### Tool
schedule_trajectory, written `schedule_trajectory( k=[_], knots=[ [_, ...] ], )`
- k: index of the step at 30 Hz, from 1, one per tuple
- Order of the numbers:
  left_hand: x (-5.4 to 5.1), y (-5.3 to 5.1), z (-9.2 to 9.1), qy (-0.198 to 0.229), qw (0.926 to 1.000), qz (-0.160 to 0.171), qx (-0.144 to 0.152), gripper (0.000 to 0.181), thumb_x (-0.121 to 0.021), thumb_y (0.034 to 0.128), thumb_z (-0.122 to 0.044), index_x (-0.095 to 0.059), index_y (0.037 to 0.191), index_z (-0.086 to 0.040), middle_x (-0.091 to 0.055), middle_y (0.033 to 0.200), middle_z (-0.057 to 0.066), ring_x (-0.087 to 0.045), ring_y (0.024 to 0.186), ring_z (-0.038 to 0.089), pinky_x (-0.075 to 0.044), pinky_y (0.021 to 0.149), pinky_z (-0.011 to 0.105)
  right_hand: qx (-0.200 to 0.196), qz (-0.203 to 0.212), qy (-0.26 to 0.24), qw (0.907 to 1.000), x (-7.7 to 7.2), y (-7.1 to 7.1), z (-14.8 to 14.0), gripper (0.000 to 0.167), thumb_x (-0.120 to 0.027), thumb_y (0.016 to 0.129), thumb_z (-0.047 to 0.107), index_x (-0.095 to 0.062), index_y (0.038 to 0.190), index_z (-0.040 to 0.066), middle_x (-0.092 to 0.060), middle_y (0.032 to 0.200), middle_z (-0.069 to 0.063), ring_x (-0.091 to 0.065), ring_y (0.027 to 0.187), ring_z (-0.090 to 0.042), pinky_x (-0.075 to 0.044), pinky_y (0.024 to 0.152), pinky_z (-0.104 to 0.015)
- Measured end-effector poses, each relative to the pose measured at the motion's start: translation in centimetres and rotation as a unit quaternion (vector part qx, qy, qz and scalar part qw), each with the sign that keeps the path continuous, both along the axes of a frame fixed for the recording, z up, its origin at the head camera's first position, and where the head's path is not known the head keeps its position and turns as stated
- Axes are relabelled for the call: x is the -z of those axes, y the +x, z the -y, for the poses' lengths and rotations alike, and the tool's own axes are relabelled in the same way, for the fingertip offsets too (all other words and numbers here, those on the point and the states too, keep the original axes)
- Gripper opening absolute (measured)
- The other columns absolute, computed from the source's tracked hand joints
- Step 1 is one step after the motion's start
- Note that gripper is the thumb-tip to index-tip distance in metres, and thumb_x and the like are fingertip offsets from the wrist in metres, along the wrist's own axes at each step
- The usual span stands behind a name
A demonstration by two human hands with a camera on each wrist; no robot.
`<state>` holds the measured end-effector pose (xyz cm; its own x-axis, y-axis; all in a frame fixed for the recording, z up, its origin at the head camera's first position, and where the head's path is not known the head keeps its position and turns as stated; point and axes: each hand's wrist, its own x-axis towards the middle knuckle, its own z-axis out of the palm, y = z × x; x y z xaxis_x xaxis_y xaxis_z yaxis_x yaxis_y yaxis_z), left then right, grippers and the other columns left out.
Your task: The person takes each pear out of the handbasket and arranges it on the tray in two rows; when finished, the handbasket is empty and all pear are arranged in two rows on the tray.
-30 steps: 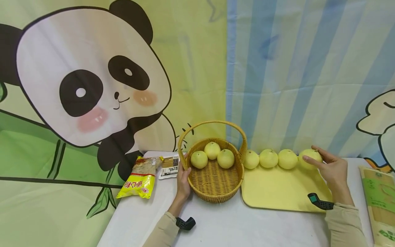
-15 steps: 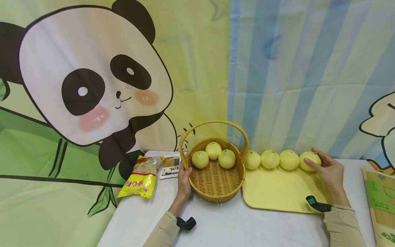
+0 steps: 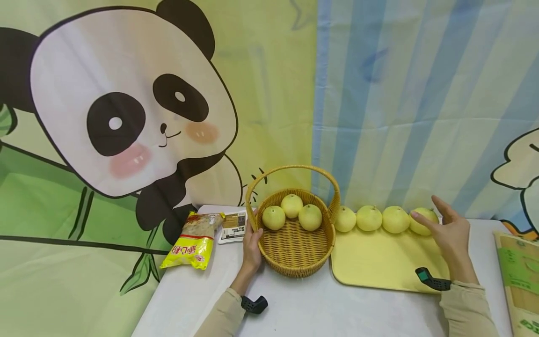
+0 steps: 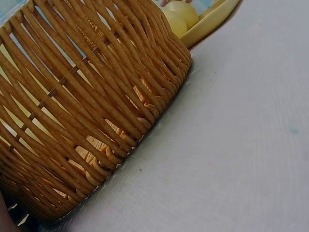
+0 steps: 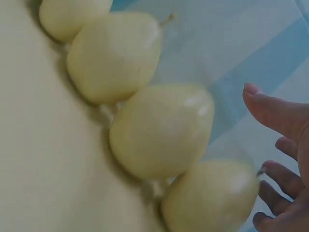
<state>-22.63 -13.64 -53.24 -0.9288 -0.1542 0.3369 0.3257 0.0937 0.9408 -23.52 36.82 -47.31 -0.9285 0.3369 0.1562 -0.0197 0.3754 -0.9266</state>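
My left hand (image 3: 251, 250) holds the left side of a round wicker basket (image 3: 296, 269), thumb at the rim. Inside lie three pale yellow-green pears (image 3: 292, 206). The left wrist view shows the woven basket wall (image 4: 87, 106) up close, standing on the cloth. To the right, a pale yellow tray (image 3: 387, 262) bears a row of several more pears (image 3: 396, 219) along its far edge. Beside the rightmost pear (image 5: 210, 195), my right hand (image 3: 454, 229) has its thumb and fingers spread apart, with nothing gripped. Stems show on some pears in the right wrist view.
Left of the basket lie a yellow food bag (image 3: 191, 245) and a small white-and-brown packet (image 3: 233, 227). A green-labelled package (image 3: 520, 271) lies at the right edge. A printed curtain (image 3: 269, 93) hangs behind the white-covered table (image 3: 320, 309).
The rightmost pear, held earlier by my right hand, came down onto the tray at the row's end. My right fingers have since spread away from it. My left hand keeps its hold.
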Motion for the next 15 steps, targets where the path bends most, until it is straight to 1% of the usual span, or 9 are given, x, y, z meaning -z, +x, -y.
schedule_trajectory(
  k=[4,7,8,10,12,14,15],
  knots=[
    [0.2,-0.1,0.1,-0.001,1.0,-0.01,0.0,0.067,-0.041,0.0989,-0.012,-0.035,0.165,-0.013,-0.037,0.171,0.015,-0.036,0.158,0.037,-0.023,0.13,0.054,-0.015,-0.033,0.007,0.9993,-2.3,0.6,2.0,0.081,-0.078,0.097,0.026,-0.037,0.166,0.024,-0.036,0.171,0.011,-0.026,0.161,-0.005,-0.019,0.128,-0.016],
    [0.2,-0.2,0.0,0.001,0.9999,-0.015,0.002,0.066,-0.041,0.0993,-0.012,-0.035,0.165,-0.012,-0.037,0.171,0.016,-0.035,0.158,0.037,-0.023,0.13,0.054,-0.027,-0.068,-0.009,0.9973,-4.1,1.0,4.1,0.075,-0.08,0.095,0.019,-0.046,0.162,0.022,-0.05,0.162,0.013,-0.04,0.152,0.0,-0.027,0.123,-0.011],
    [0.2,-0.2,0.0,0.001,0.9999,-0.013,0.002,0.066,-0.04,0.0996,-0.013,-0.035,0.165,-0.012,-0.037,0.171,0.015,-0.035,0.158,0.037,-0.023,0.13,0.054,-0.037,-0.083,-0.032,0.9954,-4.6,1.1,4.9,0.072,-0.08,0.095,0.015,-0.05,0.159,0.019,-0.057,0.157,0.013,-0.046,0.147,0.001,-0.03,0.121,-0.01],
    [0.2,-0.2,0.0,0.001,0.9999,-0.009,0.004,0.066,-0.04,0.0999,-0.013,-0.034,0.166,-0.013,-0.036,0.171,0.014,-0.035,0.158,0.035,-0.023,0.13,0.052,-0.069,-0.115,-0.084,0.9874,-5.6,1.4,6.7,0.064,-0.081,0.093,0.008,-0.058,0.153,0.012,-0.067,0.143,0.013,-0.057,0.134,0.0,-0.039,0.113,-0.008],
    [0.2,-0.2,0.0,-0.001,1.0,-0.006,0.004,0.067,-0.04,0.0996,-0.013,-0.034,0.166,-0.014,-0.036,0.172,0.014,-0.035,0.159,0.035,-0.024,0.13,0.052,-0.115,-0.137,-0.132,0.9749,-6.4,1.8,8.7,0.056,-0.08,0.092,0.003,-0.064,0.146,0.006,-0.074,0.129,0.013,-0.064,0.12,-0.001,-0.048,0.104,-0.01],
    [0.2,-0.2,0.1,-0.001,1.0,0.001,0.003,0.067,-0.04,0.0994,-0.013,-0.034,0.166,-0.016,-0.036,0.172,0.011,-0.034,0.159,0.032,-0.024,0.131,0.05,-0.177,-0.143,-0.171,0.9587,-6.9,2.1,10.6,0.049,-0.077,0.093,-0.001,-0.065,0.141,0.001,-0.077,0.121,0.009,-0.069,0.113,-0.004,-0.053,0.098,-0.013],
    [0.2,-0.2,0.1,-0.001,1.0,0.002,0.002,0.067,-0.04,0.0994,-0.013,-0.033,0.166,-0.016,-0.036,0.172,0.011,-0.034,0.159,0.031,-0.023,0.131,0.05,-0.205,-0.14,-0.173,0.953,-7.0,2.2,11.6,0.047,-0.075,0.094,-0.002,-0.066,0.14,-0.001,-0.078,0.119,0.008,-0.07,0.11,-0.005,-0.055,0.097,-0.014]
  ],
)
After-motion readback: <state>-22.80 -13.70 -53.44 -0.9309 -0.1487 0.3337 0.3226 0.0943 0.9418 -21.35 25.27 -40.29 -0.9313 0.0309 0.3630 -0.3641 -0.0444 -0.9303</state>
